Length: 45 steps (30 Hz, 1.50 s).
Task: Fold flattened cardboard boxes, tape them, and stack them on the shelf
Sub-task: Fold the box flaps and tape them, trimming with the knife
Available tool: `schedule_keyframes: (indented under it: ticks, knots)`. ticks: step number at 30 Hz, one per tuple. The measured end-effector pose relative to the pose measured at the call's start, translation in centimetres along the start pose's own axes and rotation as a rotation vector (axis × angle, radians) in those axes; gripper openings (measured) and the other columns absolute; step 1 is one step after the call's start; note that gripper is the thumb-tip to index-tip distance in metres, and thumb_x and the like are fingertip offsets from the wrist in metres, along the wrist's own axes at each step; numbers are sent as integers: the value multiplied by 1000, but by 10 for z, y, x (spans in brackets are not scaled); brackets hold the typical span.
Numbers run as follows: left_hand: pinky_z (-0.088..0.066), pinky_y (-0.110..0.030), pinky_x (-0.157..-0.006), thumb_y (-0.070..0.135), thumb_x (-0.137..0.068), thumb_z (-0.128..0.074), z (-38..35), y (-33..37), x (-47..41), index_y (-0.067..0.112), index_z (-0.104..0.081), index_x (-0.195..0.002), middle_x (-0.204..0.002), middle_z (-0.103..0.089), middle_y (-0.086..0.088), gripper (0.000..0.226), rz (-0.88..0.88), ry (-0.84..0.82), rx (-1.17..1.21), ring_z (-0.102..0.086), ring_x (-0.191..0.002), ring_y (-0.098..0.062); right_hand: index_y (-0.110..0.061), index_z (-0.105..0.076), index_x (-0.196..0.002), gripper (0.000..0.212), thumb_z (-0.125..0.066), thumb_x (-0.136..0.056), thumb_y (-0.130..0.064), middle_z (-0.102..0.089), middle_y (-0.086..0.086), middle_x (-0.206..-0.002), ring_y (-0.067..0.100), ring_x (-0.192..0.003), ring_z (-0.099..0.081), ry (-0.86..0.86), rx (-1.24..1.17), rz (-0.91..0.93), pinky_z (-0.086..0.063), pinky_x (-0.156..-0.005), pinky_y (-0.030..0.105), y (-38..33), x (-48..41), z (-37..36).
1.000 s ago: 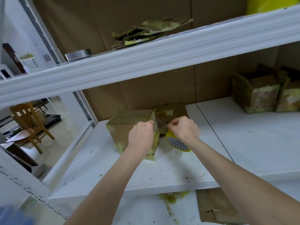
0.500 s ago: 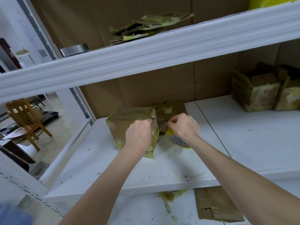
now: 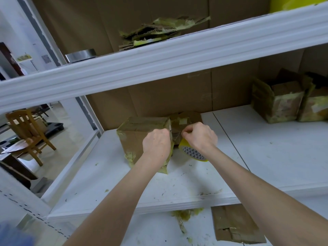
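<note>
Taping: left hand (image 3: 157,145) curls its fingers on the box (image 3: 136,132) edge; right hand (image 3: 200,134) pinches tape (image 3: 192,153).
Handling: box likely light, crushable; hold corners.

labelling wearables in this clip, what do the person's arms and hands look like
Nothing worn that shows. The left hand and right hand have no gloves, rings or watch. The left forearm and right forearm are uncovered as far as the frame reaches, no sleeve in view.
</note>
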<state>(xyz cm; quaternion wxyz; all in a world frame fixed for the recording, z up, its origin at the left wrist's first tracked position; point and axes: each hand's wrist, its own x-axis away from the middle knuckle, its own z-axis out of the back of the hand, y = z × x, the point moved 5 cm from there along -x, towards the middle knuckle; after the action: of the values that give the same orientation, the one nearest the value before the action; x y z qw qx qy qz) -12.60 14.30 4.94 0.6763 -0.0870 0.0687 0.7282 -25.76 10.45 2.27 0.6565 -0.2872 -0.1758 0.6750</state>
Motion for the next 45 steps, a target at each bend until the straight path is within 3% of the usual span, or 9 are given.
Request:
schedule_keyframes:
  ticks: [9,14,17,21,30,34,37,41,45]
  knots:
    - [-45,-33,-65,-2,-90,-42,-7,-4,-3,21,-60,-123,-106,-63,-10,44,67,34,138,-51,-81,-26,-37,-72,-100,21,-53,-93,-37,-70,-5,-103,19,-82,-54,29,-53,-5,-44,-66,25,5,3,2]
    - [-50,-34,-68,1,-92,-46,-46,-27,8,20,-62,-120,-102,-64,-10,38,136,-102,142,-60,-89,-29,-37,-73,-98,21,-52,-94,-38,-68,-7,-99,18,-84,-56,53,-69,3,-44,-65,24,14,5,4]
    - [-44,-31,-61,3,-96,-42,-64,-28,20,31,-55,-130,-97,-65,-8,46,98,-86,194,-60,-82,-27,-36,-72,-98,20,-53,-94,-38,-65,-9,-95,17,-87,-58,46,-138,-27,-42,-62,23,28,1,0]
    - [-42,-33,-59,5,-98,-38,-73,-14,20,21,-46,-134,-93,-65,-13,41,32,-45,221,-61,-80,-30,-34,-72,-91,13,-59,-93,-34,-59,-11,-91,14,-88,-53,23,-316,-99,-42,-67,25,47,-1,-12]
    - [-47,-37,-87,0,-96,-36,-129,19,20,17,-23,-150,-123,-51,-18,58,-62,-354,285,-58,-107,-33,-31,-74,-89,16,-67,-86,-45,-63,-8,-86,16,-83,-59,74,-403,-210,-46,-64,27,72,0,-18]
    - [-54,-36,-75,19,-98,-48,-99,19,11,16,-56,-123,-101,-67,-8,27,-22,13,596,-66,-89,-24,-32,-74,-90,17,-66,-86,-46,-61,-9,-85,16,-81,-57,120,-337,-232,-42,-61,25,82,3,-10]
    - [-52,-28,-72,22,-91,-62,-57,21,1,19,-62,-102,-94,-68,5,11,-34,325,773,-64,-82,-10,-31,-74,-91,19,-66,-86,-47,-62,-8,-85,16,-81,-58,148,-308,-220,-47,-66,27,88,6,-9]
    - [-50,-20,-80,24,-85,-69,-55,44,-16,28,-68,-103,-100,-70,11,19,-111,54,849,-63,-89,-4,-32,-75,-91,18,-66,-85,-46,-64,-7,-84,17,-79,-58,176,-294,-212,-42,-64,26,91,10,-4]
    - [-38,4,-65,15,-84,-70,-57,51,-24,20,-73,-105,-86,-72,7,21,-45,33,953,-61,-74,4,-34,-75,-90,17,-66,-85,-47,-65,-6,-85,17,-81,-58,175,-295,-194,-41,-63,25,92,13,2]
